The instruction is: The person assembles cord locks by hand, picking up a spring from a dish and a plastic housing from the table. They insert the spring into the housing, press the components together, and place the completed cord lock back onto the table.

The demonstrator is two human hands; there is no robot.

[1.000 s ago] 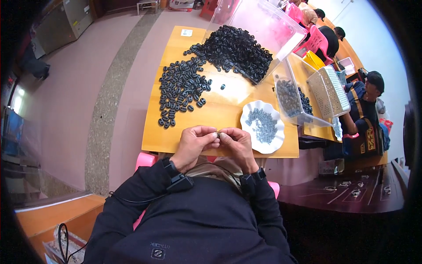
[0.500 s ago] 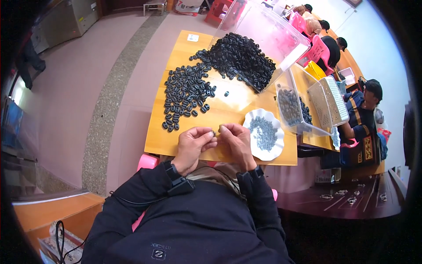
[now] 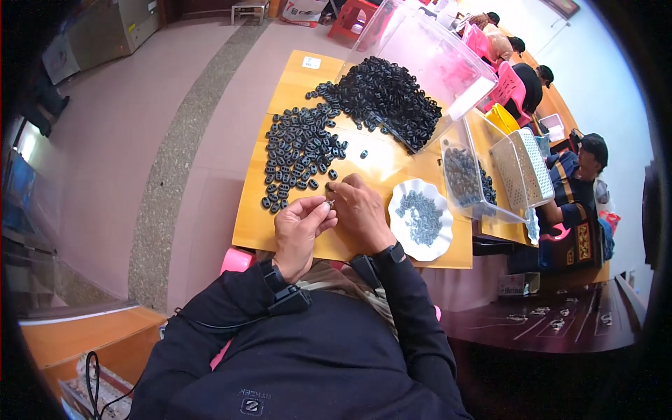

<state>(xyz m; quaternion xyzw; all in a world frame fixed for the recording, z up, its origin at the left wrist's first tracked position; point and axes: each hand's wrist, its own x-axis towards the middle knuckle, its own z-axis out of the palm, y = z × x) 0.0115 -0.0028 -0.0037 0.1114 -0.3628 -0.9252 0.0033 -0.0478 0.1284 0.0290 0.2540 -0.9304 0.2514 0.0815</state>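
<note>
1. Head view, step in hand: judging by the pose, small parts are being handled by the fingertips. The left hand (image 3: 295, 234) is pinched narrow on a tiny dull piece (image 3: 331, 203), its kind too small to tell. The right hand (image 3: 362, 210) reaches across just beyond it, fingertips at a small black piece (image 3: 329, 187); whether they grip it or only touch it, I cannot tell.
2. That black piece is just beside the near end of a spread of black, oval, two-holed pieces (image 3: 297, 147) on the light wooden desk (image 3: 254, 217). A bigger black heap (image 3: 388, 105) lies beyond, at a large clear plastic bin (image 3: 462, 66). Small grey bits (image 3: 422, 217) fill a white scalloped plate (image 3: 423, 251) to the right.
3. A move from this pose would seem to call for a steady left pinch and a precise right fingertip grip.
4. Writing: a small white label (image 3: 311, 63) on the desk's far corner is too small to read. A square emblem (image 3: 253, 404) with lettering marks the wearer's black top (image 3: 301, 350); a carton (image 3: 514, 283) at right carries large print.
</note>
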